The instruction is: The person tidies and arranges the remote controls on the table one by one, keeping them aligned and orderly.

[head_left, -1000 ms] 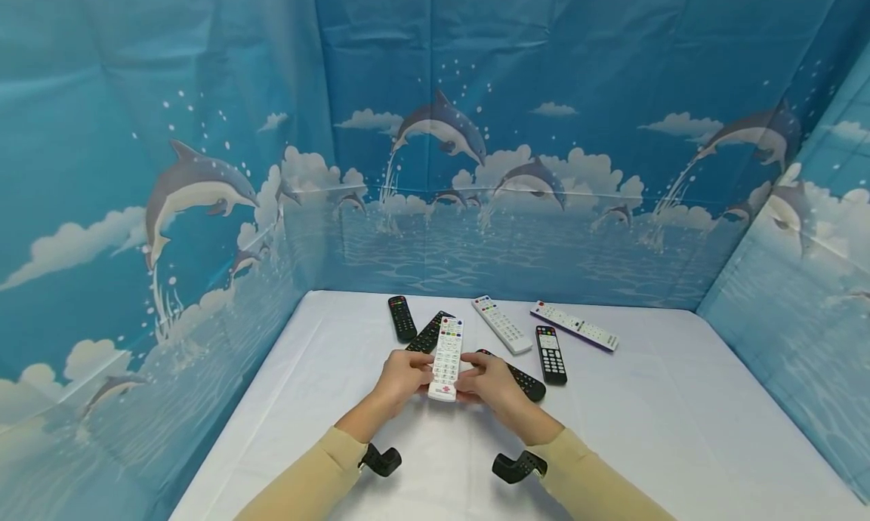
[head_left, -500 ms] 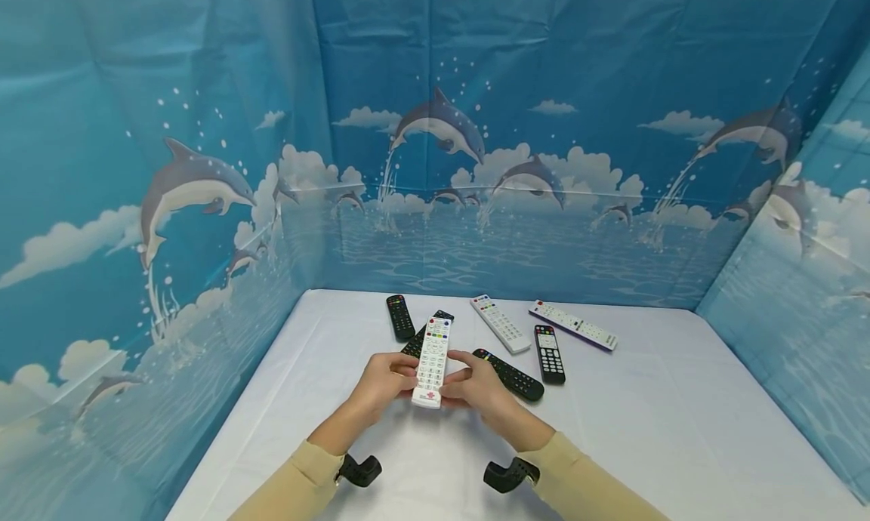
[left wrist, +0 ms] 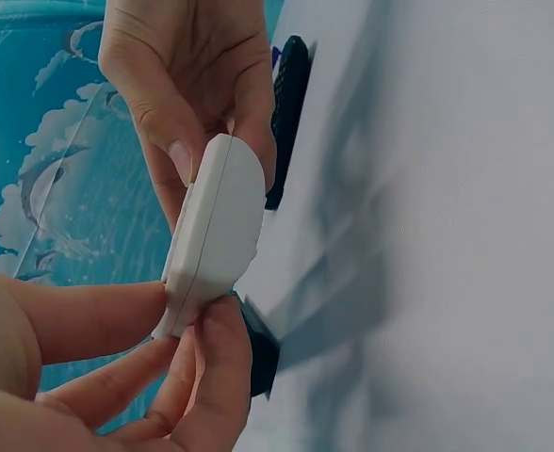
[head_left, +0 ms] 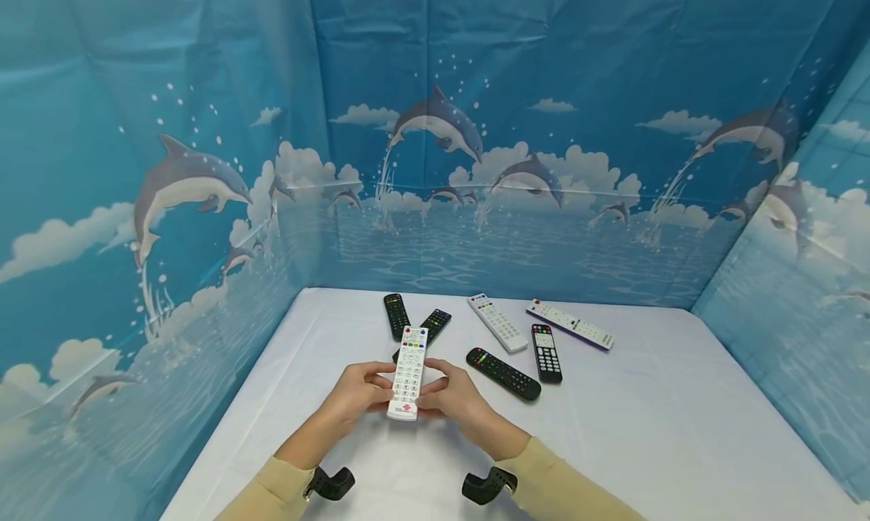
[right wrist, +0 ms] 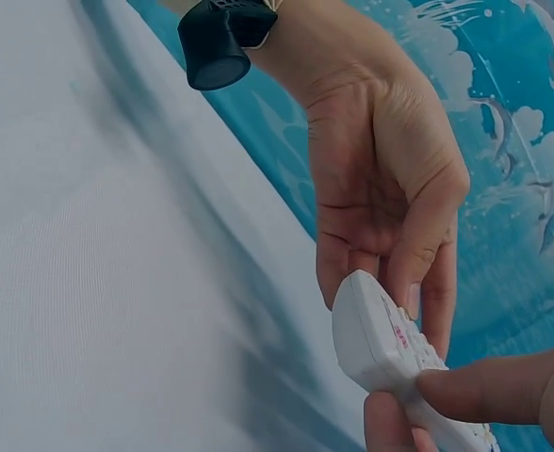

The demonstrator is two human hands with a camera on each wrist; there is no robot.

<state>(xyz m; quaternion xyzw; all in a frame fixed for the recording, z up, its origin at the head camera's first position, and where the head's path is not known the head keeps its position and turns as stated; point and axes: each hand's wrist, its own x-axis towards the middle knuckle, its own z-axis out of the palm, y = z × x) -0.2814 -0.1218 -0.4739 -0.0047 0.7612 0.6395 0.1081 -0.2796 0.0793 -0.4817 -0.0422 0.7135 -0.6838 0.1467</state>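
A white remote control (head_left: 409, 374) is held between both hands, buttons facing up, raised off the white tabletop. My left hand (head_left: 356, 396) pinches its left edge with thumb and fingers. On the opposite edge, my right hand (head_left: 458, 400) pinches it too. In the left wrist view the remote's plain end and underside (left wrist: 219, 217) show between the two hands. The right wrist view has the same white remote (right wrist: 371, 330), its red logo near the lower end. Just behind the held remote, a black remote (head_left: 435, 325) is partly covered by it.
Other remotes lie on the table (head_left: 646, 415): a black one (head_left: 397, 317) at the back left, a black one (head_left: 503, 374) right of the hands, a black one (head_left: 547, 353), a white one (head_left: 498, 322) and a white-and-purple one (head_left: 569, 325). A blue dolphin-print curtain (head_left: 435, 234) surrounds the table.
Both hands have carried the white remote left and toward the body, still pinching it. More of the black remotes behind and to the right now shows.
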